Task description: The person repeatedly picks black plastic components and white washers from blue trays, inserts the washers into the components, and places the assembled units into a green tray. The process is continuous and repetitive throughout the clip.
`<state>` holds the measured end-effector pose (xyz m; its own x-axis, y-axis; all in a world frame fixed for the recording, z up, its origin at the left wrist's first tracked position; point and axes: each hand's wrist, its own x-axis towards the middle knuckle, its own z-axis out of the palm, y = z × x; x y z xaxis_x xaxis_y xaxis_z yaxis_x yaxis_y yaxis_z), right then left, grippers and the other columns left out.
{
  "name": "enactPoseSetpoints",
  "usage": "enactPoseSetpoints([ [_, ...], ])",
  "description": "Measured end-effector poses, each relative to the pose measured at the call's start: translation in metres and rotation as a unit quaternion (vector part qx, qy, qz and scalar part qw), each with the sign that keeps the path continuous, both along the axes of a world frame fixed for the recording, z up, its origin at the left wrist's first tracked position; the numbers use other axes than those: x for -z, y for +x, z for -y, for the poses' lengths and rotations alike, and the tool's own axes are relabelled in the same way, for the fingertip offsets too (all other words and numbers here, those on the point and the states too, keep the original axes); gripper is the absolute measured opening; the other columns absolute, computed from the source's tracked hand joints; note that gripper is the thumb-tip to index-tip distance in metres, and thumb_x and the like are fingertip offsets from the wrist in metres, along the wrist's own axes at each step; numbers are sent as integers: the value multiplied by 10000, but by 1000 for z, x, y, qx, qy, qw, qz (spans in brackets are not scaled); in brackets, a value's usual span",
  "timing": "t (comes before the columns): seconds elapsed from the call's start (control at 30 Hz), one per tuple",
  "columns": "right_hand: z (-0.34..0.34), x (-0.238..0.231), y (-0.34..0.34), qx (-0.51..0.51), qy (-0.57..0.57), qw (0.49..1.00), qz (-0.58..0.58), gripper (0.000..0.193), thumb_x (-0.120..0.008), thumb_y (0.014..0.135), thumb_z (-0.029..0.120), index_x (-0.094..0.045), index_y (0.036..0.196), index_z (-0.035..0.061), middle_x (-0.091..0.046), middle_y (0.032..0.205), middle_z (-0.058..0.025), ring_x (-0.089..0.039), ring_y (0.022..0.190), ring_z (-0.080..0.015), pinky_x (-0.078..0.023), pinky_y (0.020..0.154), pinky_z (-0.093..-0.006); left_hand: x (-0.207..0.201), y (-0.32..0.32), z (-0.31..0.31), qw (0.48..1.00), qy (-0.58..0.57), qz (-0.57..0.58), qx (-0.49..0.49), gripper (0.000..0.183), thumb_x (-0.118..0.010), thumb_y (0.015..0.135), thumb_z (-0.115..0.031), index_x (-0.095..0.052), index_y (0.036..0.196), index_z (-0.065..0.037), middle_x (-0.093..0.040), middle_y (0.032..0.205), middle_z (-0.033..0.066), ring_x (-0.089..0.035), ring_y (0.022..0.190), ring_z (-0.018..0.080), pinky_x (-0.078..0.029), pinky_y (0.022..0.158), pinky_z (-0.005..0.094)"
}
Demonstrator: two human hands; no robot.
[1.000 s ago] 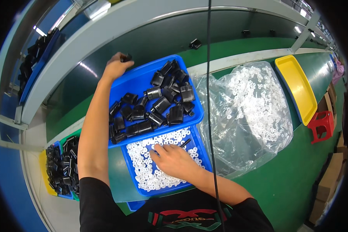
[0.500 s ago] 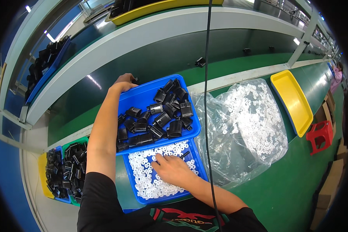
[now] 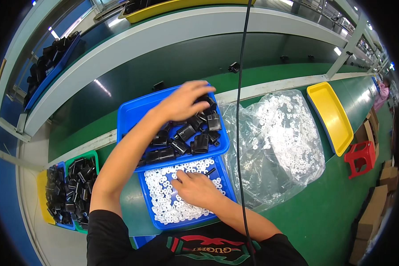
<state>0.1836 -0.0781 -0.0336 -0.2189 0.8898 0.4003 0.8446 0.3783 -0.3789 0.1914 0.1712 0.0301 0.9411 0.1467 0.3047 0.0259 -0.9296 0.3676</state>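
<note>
My left hand [image 3: 186, 102] reaches over the blue bin [image 3: 131, 117], its fingers stretched out and apart above the black plastic parts [image 3: 201, 142] at the bin's right end. My right hand [image 3: 197, 189] rests palm down, fingers curled, over small white plastic washers [image 3: 164, 208] in a second blue tray [image 3: 228, 184] nearer to me. A slim black rod [image 3: 210, 171] shows beside its far side; what those fingers hold is hidden. The bin overlaps the tray's far edge. One black part [image 3: 158, 85] lies on the dark green surface behind the bin.
Right of the trays lies a clear plastic bag [image 3: 292, 142] of white washers. Beyond it are a yellow tray [image 3: 330, 117] and a red stool [image 3: 360, 158]. A black cable [image 3: 239, 133] hangs across the view. Bins of black parts [image 3: 80, 177] stand at left.
My left hand has left a black part behind the bin's far left rim and swung right over the parts inside. My right hand stays among the washers, fingers still curled.
</note>
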Motion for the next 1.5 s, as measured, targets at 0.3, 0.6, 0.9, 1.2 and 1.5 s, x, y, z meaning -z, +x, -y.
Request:
enactPoseSetpoints([
  [0.3, -1, -2, 1, -9, -6, 1000, -13, 148, -669, 701, 87, -598, 830, 71, -507, 833, -72, -630, 674, -212, -546, 594, -350, -7, -49, 6, 989, 30, -98, -110, 439, -597, 926, -220, -517, 1338, -90, -529, 1310, 173, -507, 1225, 363, -418, 1041, 439],
  [0.6, -1, -6, -1, -26, -14, 1000, -8, 153, -642, 689, 69, -600, 833, 39, -529, 848, -109, -632, 659, -237, -537, 589, -353, -5, -84, 0, 987, -6, -46, -154, 291, -678, 869, -197, -563, 1086, -41, -594, 1141, 152, -564, 1100, 332, -450, 949, 430],
  [0.9, 0, -5, 2, -32, -10, 999, -32, 168, -700, 712, 101, -627, 860, 68, -550, 826, -66, -638, 700, -235, -544, 622, -358, -17, -33, 16, 977, -30, -166, -132, 425, -676, 861, -234, -612, 1237, -47, -644, 1189, 172, -580, 1120, 353, -443, 992, 438],
  [1.2, 0, -12, -2, -24, -22, 998, -58, 146, -697, 710, 84, -602, 821, 76, -556, 807, -64, -632, 642, -238, -537, 576, -359, -14, -44, 19, 972, -109, -127, -165, 386, -769, 774, -205, -692, 1098, -11, -661, 1026, 185, -618, 1025, 353, -483, 929, 431],
  [1.5, -2, -19, 3, -5, 22, 993, -112, 200, -727, 655, 32, -561, 758, 76, -622, 760, -59, -627, 550, -215, -508, 497, -324, -71, -106, 107, 959, -125, 175, -185, 341, -745, 803, -106, -603, 1103, -26, -637, 1089, 155, -633, 1007, 336, -520, 832, 385],
])
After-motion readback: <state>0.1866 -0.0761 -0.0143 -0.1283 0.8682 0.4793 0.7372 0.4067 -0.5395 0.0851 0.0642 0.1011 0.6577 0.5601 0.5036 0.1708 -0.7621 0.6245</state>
